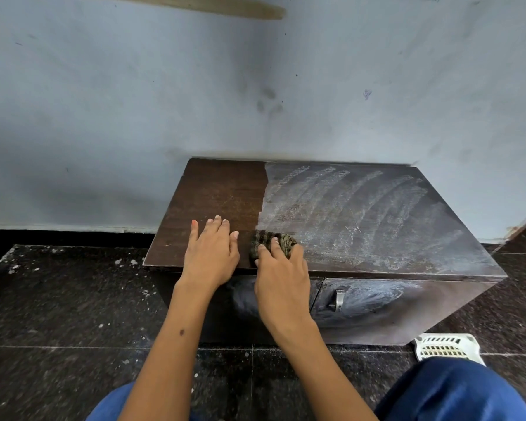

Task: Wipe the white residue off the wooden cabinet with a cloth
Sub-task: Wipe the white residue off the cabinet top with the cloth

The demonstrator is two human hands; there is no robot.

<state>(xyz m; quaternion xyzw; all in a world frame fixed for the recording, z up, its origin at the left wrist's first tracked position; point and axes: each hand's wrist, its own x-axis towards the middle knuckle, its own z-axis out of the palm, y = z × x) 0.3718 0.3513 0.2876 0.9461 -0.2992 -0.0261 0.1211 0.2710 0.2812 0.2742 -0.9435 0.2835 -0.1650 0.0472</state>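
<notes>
so the right hand (281,270) is curled down over a bunched striped cloth (271,240), fingers closed on it, pressing it onto the top of the wooden cabinet (213,189) near the front edge. the left hand (211,253) lies flat and open just beside it, holding nothing, bracing on the clean dark strip. the white residue (362,214) lies to the right of the cloth and runs back toward the wall, its boundary a near-straight line from front to back. the right hand is nearer, so the next stroke probably goes rightward or away. more residue clouds the door around the handle (338,300).
</notes>
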